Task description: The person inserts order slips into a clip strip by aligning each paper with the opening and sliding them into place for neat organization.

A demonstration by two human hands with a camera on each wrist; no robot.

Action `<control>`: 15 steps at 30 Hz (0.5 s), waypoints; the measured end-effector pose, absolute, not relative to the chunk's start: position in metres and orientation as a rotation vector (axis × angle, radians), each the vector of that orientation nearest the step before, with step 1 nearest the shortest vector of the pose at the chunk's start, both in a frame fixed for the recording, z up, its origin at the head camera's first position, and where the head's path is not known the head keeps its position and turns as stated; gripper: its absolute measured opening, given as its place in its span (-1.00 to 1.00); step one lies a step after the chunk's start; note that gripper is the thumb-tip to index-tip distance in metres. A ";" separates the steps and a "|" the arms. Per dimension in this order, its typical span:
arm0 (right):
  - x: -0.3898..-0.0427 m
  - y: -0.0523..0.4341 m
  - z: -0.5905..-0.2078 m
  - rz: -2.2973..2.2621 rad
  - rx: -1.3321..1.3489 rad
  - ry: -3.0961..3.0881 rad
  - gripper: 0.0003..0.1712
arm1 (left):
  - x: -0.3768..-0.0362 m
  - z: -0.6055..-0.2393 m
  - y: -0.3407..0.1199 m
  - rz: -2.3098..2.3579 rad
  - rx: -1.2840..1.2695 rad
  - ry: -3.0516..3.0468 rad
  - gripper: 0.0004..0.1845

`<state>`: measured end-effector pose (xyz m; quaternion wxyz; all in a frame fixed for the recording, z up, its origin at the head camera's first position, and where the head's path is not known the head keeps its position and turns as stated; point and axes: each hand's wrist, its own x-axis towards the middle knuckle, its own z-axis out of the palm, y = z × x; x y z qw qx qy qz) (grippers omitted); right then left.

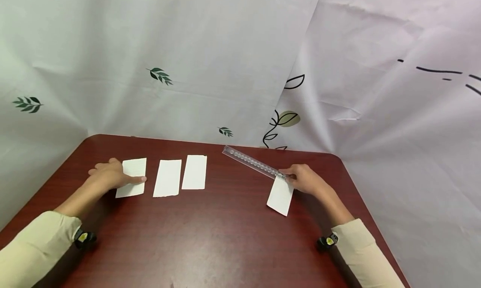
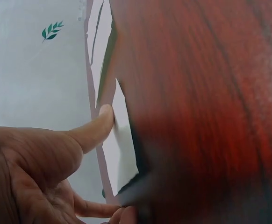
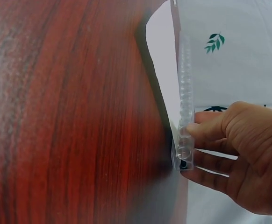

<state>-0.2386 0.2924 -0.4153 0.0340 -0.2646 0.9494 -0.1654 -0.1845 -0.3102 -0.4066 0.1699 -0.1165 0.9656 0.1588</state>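
Three white paper slips lie in a row on the dark red table (image 1: 210,238): a left slip (image 1: 132,171), a middle slip (image 1: 167,178) and a right slip (image 1: 194,172). My left hand (image 1: 109,175) lies flat on the left slip, thumb (image 2: 96,128) stretched along its edge. My right hand (image 1: 306,178) pinches the near end of a clear plastic ruler (image 1: 251,162), which points up and to the left, together with a fourth paper slip (image 1: 280,195) that hangs down from the fingers. In the right wrist view the thumb (image 3: 206,130) presses on the ruler (image 3: 185,107).
Pale curtains printed with leaves (image 1: 161,76) hang close behind the table's far edge and along its right side. Both sleeves are cream (image 1: 34,250), with a small wrist camera (image 1: 84,238) on each arm.
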 end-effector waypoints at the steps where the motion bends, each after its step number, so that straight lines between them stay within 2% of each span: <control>1: -0.238 0.293 -0.416 -0.507 -0.815 2.923 -0.57 | -0.185 -0.405 -0.311 0.447 -0.321 2.748 0.40; 7: -0.250 0.305 -0.432 -0.584 -0.916 2.919 -0.58 | -0.188 -0.397 -0.319 0.483 -0.273 2.768 0.19; 12: -0.282 0.331 -0.477 -0.664 -1.004 2.918 -0.58 | -0.190 -0.395 -0.323 0.492 -0.293 2.760 0.13; 15: -0.279 0.328 -0.473 -0.667 -0.969 2.919 -0.58 | -0.190 -0.397 -0.327 0.500 -0.288 2.758 0.10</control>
